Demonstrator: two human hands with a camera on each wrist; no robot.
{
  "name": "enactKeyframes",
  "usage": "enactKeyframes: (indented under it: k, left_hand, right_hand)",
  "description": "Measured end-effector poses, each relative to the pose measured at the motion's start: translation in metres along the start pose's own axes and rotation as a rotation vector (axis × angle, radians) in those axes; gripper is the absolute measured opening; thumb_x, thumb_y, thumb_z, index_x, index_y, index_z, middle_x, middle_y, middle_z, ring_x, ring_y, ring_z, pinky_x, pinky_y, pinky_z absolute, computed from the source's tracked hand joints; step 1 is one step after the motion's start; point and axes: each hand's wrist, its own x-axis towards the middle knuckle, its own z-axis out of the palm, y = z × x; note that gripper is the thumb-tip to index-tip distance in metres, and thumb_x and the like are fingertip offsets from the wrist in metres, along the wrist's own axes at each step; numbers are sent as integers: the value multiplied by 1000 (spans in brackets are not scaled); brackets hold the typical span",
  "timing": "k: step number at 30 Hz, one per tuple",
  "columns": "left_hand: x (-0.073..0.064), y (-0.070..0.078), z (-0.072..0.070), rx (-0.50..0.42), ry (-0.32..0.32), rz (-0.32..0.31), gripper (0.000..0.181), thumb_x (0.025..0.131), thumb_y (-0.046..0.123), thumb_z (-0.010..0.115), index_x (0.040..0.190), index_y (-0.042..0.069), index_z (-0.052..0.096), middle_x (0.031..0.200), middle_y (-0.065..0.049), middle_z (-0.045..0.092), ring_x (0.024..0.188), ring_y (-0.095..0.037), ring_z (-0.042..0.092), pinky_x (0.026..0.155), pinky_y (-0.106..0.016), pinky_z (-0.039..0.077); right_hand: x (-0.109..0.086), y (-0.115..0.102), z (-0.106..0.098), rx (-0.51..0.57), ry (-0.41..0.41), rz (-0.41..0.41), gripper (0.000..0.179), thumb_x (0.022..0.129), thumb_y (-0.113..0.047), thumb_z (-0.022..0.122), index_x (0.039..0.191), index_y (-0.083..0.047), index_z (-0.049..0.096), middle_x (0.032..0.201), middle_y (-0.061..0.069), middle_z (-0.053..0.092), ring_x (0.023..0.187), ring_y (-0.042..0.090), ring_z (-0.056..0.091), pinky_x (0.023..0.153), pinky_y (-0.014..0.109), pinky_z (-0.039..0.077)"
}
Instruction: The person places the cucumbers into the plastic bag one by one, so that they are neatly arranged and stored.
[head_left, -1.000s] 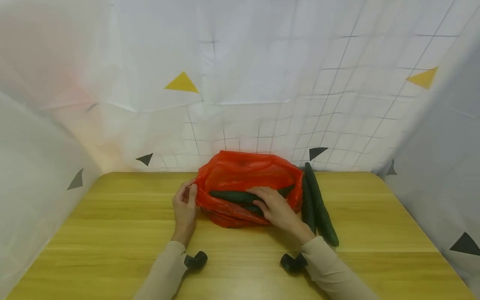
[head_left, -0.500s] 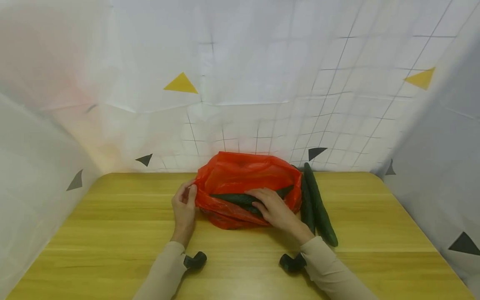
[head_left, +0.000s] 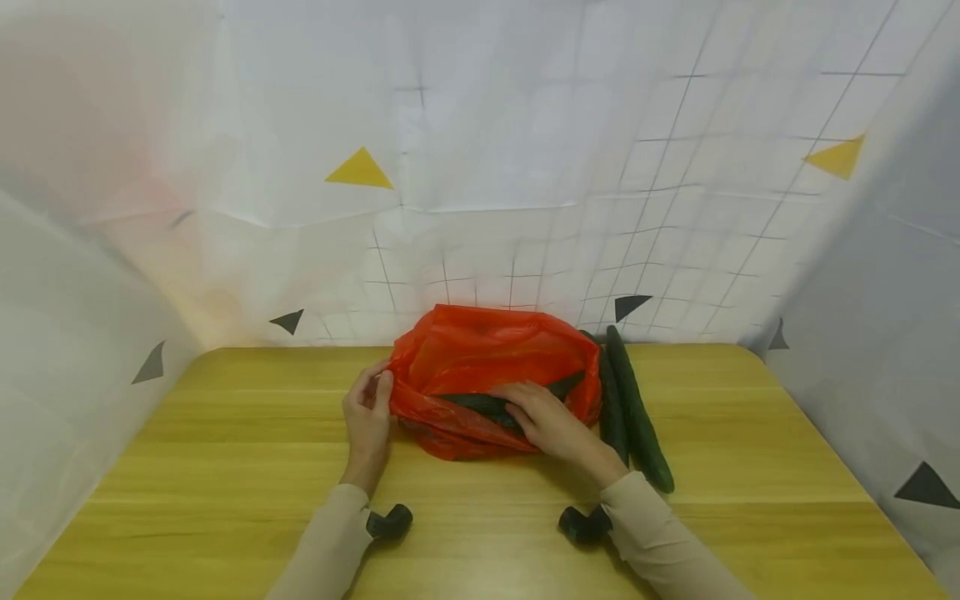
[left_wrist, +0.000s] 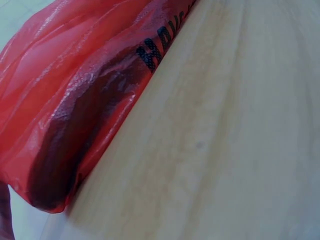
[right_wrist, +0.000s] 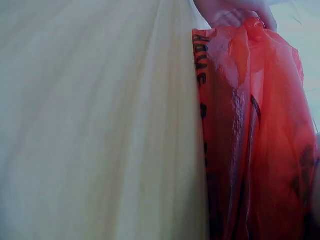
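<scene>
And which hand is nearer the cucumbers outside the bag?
Right: the right hand is partly in the red bag, just left of those cucumbers; the left hand holds the bag's opposite edge, farther away.

A red plastic bag spans two to five o'clock, black lettering along its nine-o'clock edge. At one, a hand touches its bunched top. Tabletop lies toward nine. Dark marks near four look too blurred to identify.

TEXT: "HAVE" | black lettering | ON: red plastic bag | RIGHT WRIST VIEW: whole word readable, later characters unclear | LEFT WRIST VIEW: "HAV" clear, following characters too slanted to read
</scene>
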Motion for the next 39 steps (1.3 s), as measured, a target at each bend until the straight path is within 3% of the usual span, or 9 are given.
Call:
enactKeyframes:
  k: [3,8,16,26,39]
  left_hand:
    - [2,-8,-2,14,4,-15,28,94,18,58,117,3,63,103,4,64,89,-8,58,78,-13,51]
    - [2,-10,-2,6,5,-17,28,93,19,58,117,4,63,107,1,64,92,-10,58,82,-14,51]
    - [-4,13,2,19,-2,9,29,94,11,57,116,-6,61,103,3,64,88,-6,58,80,-12,50]
    - [-4,16,3,11,-1,2,29,93,11,58,116,-6,61,102,5,64,88,-5,58,80,-12,50]
    - [-4,14,2,6,-8,10,29,94,12,58,117,-4,61,101,6,64,87,-6,58,79,-13,51]
  right_hand:
    - [0,0,-1,11,-17,0,33,93,-7,56,127,-11,57,127,2,60,120,21,55,104,41,43]
    - [0,1,-1,15,-23,-2,34,94,-8,56,127,-10,57,127,3,60,121,21,54,104,41,42]
    - [-2,1,0,10,-10,-19,33,93,-7,55,126,-9,57,126,4,60,119,22,55,103,43,43]
    - [-2,1,-5,31,-45,62,33,95,-13,54,128,-13,56,128,0,58,122,18,53,104,39,43]
    - [-5,5,-32,95,83,114,33,94,-13,57,127,-16,56,121,3,60,108,22,60,90,39,51]
